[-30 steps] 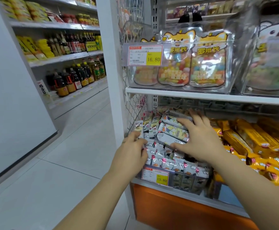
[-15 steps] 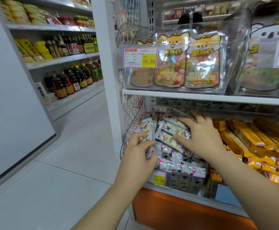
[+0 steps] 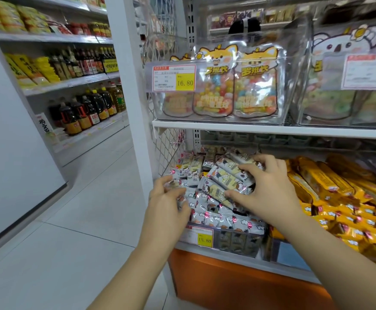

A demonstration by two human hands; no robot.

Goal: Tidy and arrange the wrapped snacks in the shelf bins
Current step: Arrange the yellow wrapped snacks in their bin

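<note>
- Presently, my right hand point(image 3: 269, 193) sits above and right of the price tag point(image 3: 199, 236). Its fingers and thumb are curled round the tilted bars point(image 3: 225, 182). I judge this grasp is meant to swing them parallel with the rows beneath.
- My left hand point(image 3: 167, 204) sits above and left of the price tag and pinches an edge wrapper point(image 3: 176, 183) between thumb and curled fingers. Blur hides the exact contact. I judge that it braces that side so the pile cannot slide while the other hand works.
- The silver-wrapped snacks point(image 3: 218, 218) fill the bin point(image 3: 236, 242) whose clear front wall carries the price tag.
  - The row just above the tag lies flat and crosswise, with ends aligned.
  - Pieces higher above the tag lie at mixed angles, so the arranging is not yet finished.
- The wire mesh panel point(image 3: 169, 148), above and left of the price tag, closes that side of the shelf. Loose pieces near it probably need drawing inward.
- The yellow-wrapped snacks point(image 3: 330, 186), right of the price tag, occupy the neighbouring bin in slanted stacks. No hand touches them.
- The upper shelf point(image 3: 272, 128), well above the price tag, limits headroom, which would explain the low, forward reach.
- Candy pouches point(image 3: 214, 86) stand upright on that shelf, facing outward.
</note>
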